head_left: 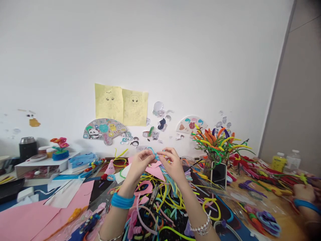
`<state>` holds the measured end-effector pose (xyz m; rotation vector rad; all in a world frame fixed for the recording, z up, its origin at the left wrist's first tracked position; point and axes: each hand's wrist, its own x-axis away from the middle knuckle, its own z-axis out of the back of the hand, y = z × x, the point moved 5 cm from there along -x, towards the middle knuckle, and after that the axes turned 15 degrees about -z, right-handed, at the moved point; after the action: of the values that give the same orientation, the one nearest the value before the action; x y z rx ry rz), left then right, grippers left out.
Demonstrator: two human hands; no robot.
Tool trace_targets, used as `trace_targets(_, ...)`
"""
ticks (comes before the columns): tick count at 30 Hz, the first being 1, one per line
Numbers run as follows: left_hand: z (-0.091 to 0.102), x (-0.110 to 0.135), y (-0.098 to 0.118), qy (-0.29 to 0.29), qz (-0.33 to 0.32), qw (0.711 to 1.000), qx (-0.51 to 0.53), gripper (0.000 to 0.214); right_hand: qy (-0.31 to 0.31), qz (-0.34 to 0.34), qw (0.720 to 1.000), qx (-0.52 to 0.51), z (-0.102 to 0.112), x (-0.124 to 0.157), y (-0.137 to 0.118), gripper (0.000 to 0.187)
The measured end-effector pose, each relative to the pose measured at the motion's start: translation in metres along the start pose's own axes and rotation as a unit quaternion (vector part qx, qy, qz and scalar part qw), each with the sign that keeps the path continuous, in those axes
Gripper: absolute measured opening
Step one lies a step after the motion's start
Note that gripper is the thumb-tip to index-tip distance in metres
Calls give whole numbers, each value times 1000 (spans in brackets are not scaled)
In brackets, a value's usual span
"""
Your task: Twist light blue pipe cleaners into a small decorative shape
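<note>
Both my hands are raised above the table's middle, fingertips pinched together on a light blue pipe cleaner [154,154]. My left hand [140,163] grips its left part; a blue band sits on that wrist [122,201]. My right hand [172,164] pinches the right part, with a beaded bracelet [200,228] on that wrist. Beneath the hands lies a heap of loose pipe cleaners [165,204] in yellow, pink, green and blue, and a pink paper piece [155,172].
A pipe-cleaner bouquet [218,144] stands behind a phone [218,174] at the right. Another person's hand [304,194] with a blue wristband works at the far right. Pink paper sheets [37,214] lie at left, boxes and a small pipe-cleaner flower [60,149] behind them. Bottles [286,160] stand by the wall.
</note>
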<state>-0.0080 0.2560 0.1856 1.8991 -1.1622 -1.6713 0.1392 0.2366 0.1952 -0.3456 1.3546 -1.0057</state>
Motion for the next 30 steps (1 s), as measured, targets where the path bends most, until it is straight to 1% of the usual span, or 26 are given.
trace_targets(2, -5, 0, -1, -2, -32, 999, -7, 19, 30, -34, 999, -4, -2, 1, 2, 19)
trace_targets(4, -9, 0, -3, 2, -68, 997, -25, 17, 52, -48, 997, -16, -4, 3, 2, 18)
trace_targets(6, -11, 1, -6, 20, -102, 993, -49, 16, 70, -60, 995, -38, -7, 5, 2, 19)
trace_targets(8, -12, 2, -11, 46, -124, 989, -72, 14, 97, -79, 989, -74, -9, 8, 4, 28)
trace_targets(10, -12, 4, -16, 69, -133, 984, -97, 16, 123, -99, 980, -119, -11, 9, 9, 38)
trace_targets(12, -12, 6, -19, 85, -142, 978, -130, 16, 128, -115, 974, -150, -16, 9, 16, 37)
trace_targets(15, -12, 7, -20, 88, -164, 964, -188, 11, 120, -130, 972, -155, -21, 7, 25, 22)
trace_targets(18, -12, 7, -18, 73, -171, 956, -225, 12, 117, -120, 977, -133, -20, 5, 27, 14)
trace_targets(20, -11, 6, -15, 63, -173, 954, -235, 11, 107, -90, 984, -106, -18, 3, 24, 14)
trace_targets(22, -9, 7, -9, 57, -185, 946, -262, 11, 81, -47, 993, -75, -16, 2, 17, 16)
trace_targets(24, -8, 7, -2, 54, -206, 925, -314, 12, 42, -11, 997, -58, -16, 2, 10, 17)
trace_targets(25, -7, 7, 2, 53, -218, 911, -346, 13, 24, -4, 998, -58, -17, 2, 9, 17)
trace_targets(27, -7, 7, 7, 44, -230, 889, -394, 12, 4, -20, 996, -83, -17, 0, 9, 15)
trace_targets(28, -7, 6, 8, 33, -228, 886, -403, 12, -2, -47, 992, -120, -17, -1, 12, 14)
trace_targets(29, -8, 5, 8, 20, -219, 892, -396, 11, -10, -83, 982, -170, -18, -2, 17, 13)
trace_targets(30, -8, 4, 7, 5, -203, 907, -370, 10, -18, -120, 967, -225, -18, -4, 22, 13)
